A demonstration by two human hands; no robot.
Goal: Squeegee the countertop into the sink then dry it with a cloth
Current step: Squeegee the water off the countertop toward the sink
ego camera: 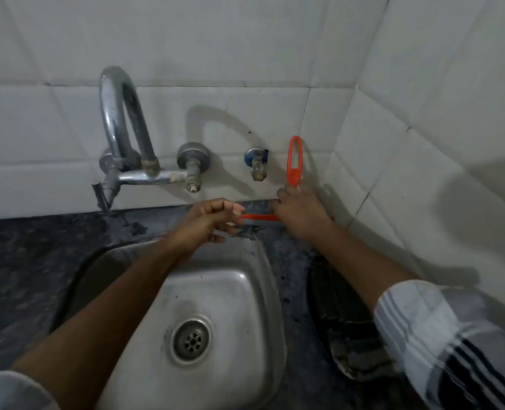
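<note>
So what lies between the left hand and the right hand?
In the head view, the squeegee's orange blade bar spans the gap between left hand and right hand, over dark countertop.

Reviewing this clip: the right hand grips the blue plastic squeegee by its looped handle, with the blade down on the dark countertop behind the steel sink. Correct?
Not quite: the plastic squeegee is orange, not blue, as the head view shows. The rest holds: the right hand grips it by its looped handle, with the blade down on the dark countertop behind the steel sink.

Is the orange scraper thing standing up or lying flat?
Standing up. The orange squeegee has its handle pointing up the wall and its blade on the countertop, held by the right hand.
</note>
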